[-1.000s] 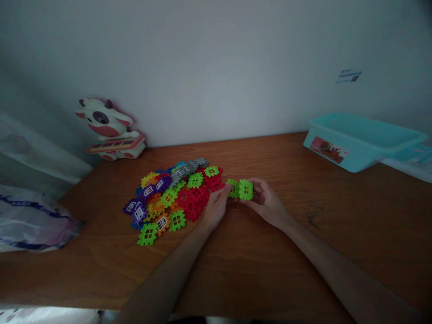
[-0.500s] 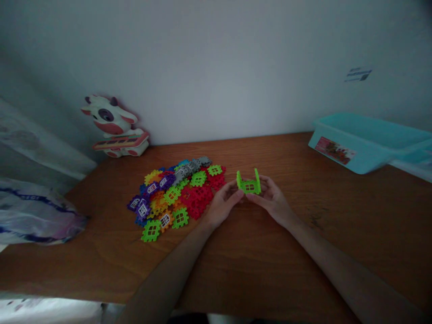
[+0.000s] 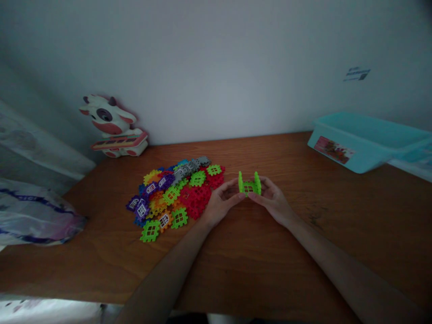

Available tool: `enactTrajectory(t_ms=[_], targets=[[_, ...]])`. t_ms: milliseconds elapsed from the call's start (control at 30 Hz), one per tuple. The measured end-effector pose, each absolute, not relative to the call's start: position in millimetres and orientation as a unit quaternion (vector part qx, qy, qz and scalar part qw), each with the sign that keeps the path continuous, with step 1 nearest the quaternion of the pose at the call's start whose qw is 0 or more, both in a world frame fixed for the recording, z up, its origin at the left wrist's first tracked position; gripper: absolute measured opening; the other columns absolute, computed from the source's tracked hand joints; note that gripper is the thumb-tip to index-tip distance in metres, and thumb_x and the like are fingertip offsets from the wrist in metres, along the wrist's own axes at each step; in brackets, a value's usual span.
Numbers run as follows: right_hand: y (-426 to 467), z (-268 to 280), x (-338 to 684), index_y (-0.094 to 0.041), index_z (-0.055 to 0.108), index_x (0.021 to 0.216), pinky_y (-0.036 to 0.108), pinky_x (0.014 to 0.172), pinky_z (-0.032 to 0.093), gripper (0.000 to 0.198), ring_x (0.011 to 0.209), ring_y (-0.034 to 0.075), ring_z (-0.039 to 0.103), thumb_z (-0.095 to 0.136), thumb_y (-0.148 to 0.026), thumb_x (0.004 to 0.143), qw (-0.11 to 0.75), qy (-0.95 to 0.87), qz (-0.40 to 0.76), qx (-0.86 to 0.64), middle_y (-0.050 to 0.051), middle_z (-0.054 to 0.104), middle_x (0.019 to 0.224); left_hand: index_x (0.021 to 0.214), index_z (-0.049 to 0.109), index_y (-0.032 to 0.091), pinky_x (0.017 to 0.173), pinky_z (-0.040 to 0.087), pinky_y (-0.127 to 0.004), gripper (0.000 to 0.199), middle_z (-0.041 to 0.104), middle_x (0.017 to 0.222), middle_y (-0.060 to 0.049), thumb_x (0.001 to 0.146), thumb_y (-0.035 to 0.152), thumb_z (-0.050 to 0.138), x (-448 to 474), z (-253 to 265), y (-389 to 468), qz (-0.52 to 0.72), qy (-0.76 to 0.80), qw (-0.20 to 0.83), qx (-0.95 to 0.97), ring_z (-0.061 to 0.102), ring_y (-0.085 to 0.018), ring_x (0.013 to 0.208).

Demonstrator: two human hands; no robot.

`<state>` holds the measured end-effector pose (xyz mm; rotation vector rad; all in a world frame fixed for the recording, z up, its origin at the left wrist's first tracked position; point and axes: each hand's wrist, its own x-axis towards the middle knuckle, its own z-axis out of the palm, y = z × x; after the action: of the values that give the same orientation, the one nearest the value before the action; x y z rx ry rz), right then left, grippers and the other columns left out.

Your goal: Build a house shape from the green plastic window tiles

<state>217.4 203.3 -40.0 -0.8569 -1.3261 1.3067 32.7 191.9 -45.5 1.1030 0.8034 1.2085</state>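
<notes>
Evidently left hand [image 3: 223, 201] and right hand [image 3: 274, 200], both curled nearly closed, grip U-shaped green frame [image 3: 249, 187] between near and back edges of surface [image 3: 249, 270]; best brace base panel [image 3: 250, 190], keep side panels [image 3: 258, 183] square, press evenly.

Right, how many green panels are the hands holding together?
3: left panel, upright by the left hand; right panel, upright by the right hand; middle panel, between them. The hands may hide more.
</notes>
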Motion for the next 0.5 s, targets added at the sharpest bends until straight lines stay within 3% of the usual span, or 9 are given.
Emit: enactTrajectory(t_ms=[267,500], targets=[[202.0,-41.5,217.0,-0.029,0.058,0.104,0.043,0.090,0.061,0.051,0.101,0.026,0.073,0.088,-0.040,0.063,0.520,-0.555,0.543,-0.356,0.005,0.075,0.107,0.125,0.069,0.023,0.103,0.049,-0.043,0.055,0.072,0.123,-0.008,0.072,0.029,0.085,23.7,-47.5,192.5,0.485,0.342,0.616,0.518,0.068,-0.026,0.111],[203.8,-48.5,211.1,-0.028,0.055,0.114,0.043,0.096,0.058,0.048,0.108,0.024,0.071,0.080,-0.036,0.075,0.534,-0.538,0.537,-0.370,0.007,0.073,0.117,0.133,0.062,0.022,0.106,0.049,-0.043,0.056,0.068,0.131,-0.010,0.081,0.036,0.077,32.8,-46.2,193.6,0.501,0.341,0.576,0.548,0.064,-0.027,0.120]])
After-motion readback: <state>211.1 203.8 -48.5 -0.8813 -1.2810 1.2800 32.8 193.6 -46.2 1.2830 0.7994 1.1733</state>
